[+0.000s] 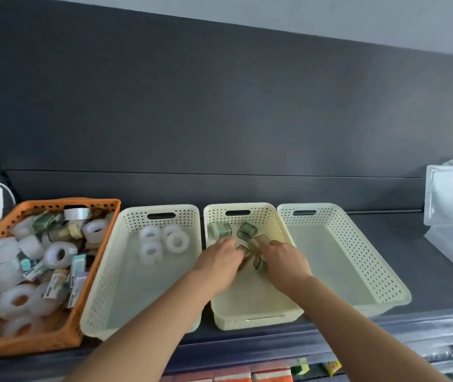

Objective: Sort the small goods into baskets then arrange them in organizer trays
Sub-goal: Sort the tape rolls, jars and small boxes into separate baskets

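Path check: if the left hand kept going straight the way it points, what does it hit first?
Likely the dark green tape dispenser in the middle basket, just beyond the left hand; depth is unclear.

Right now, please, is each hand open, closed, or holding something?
Left hand: closed on a brown tape dispenser in the middle basket.
Right hand: closed on a clear tape dispenser.
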`<state>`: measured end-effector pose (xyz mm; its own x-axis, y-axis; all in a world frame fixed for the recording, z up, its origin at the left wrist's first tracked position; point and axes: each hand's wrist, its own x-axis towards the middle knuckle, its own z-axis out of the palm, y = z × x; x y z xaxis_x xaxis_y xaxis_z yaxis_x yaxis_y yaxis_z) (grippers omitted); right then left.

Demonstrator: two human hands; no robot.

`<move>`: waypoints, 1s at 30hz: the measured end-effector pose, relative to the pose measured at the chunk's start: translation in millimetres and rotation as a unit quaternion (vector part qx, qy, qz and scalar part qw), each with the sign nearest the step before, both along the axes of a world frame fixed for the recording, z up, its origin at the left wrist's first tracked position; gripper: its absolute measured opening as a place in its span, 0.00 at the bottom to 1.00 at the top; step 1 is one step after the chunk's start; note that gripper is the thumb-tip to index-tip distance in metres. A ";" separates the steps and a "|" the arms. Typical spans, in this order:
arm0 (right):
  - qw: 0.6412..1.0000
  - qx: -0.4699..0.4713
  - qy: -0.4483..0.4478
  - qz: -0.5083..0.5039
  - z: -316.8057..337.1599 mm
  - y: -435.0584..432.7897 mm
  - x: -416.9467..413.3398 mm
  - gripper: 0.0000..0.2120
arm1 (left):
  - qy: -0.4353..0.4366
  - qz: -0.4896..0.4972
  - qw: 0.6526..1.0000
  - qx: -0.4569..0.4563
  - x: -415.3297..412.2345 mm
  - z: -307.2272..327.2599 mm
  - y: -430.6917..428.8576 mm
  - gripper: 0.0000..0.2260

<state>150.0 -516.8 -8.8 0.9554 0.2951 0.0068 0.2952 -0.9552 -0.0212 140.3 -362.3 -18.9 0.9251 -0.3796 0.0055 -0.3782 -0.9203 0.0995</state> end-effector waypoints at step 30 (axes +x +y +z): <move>0.942 0.183 -0.017 0.282 26.7 194.8 -14.9 0.13 | -0.110 0.309 0.943 0.055 -107.2 48.1 195.6 0.08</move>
